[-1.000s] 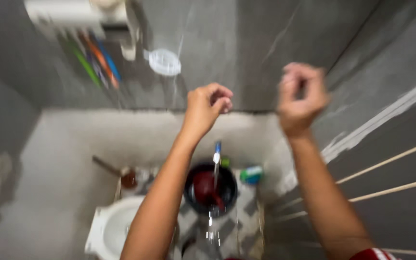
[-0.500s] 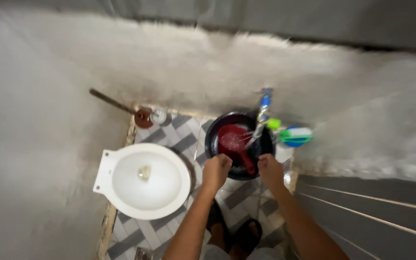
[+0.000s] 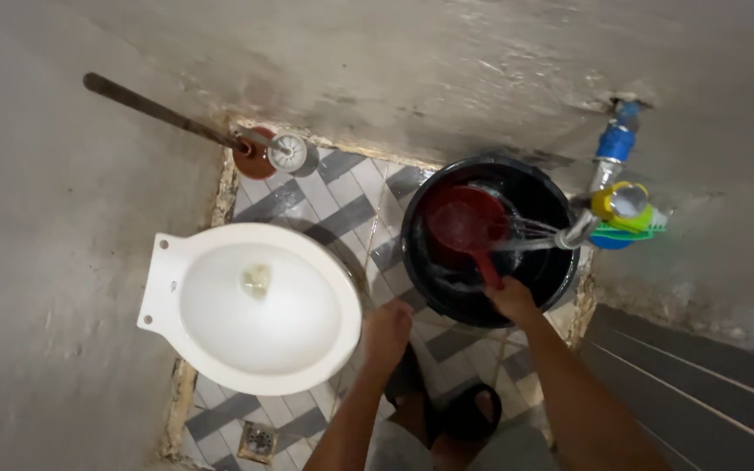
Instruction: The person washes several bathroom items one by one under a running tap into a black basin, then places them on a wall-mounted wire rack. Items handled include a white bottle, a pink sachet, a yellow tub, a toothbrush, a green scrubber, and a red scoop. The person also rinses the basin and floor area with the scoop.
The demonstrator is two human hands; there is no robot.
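A red plastic dipper (image 3: 464, 222) with a long handle sits inside a black bucket (image 3: 421, 262), its bowl turned up so that it catches water. The bucket stands on the tiled floor (image 3: 342, 209) directly under a wall tap (image 3: 582, 228), and a thin stream of water runs from the tap into the dipper and bucket, which seems to be why the bucket is placed there.

The person's right hand (image 3: 510, 301) reaches down to the near rim of the bucket and closes around the end of the dipper's handle. The left hand (image 3: 386, 336) hovers just beside the bucket, over the floor, curled into a loose fist; it appears to hold nothing, though its fingers are turned away from view.

Below the hands, the person's feet in dark sandals (image 3: 447, 410) stand on the grey and white zigzag tiles.

To the left of the bucket is a white toilet bowl (image 3: 220, 262) with no seat, close beside the left hand. Behind it, a plunger (image 3: 250, 157) with a long dark handle leans against the rough grey wall, touching a small round white object. A floor drain (image 3: 259, 440) sits near the bottom edge. Green, yellow and blue items rest on a ledge beside the tap.
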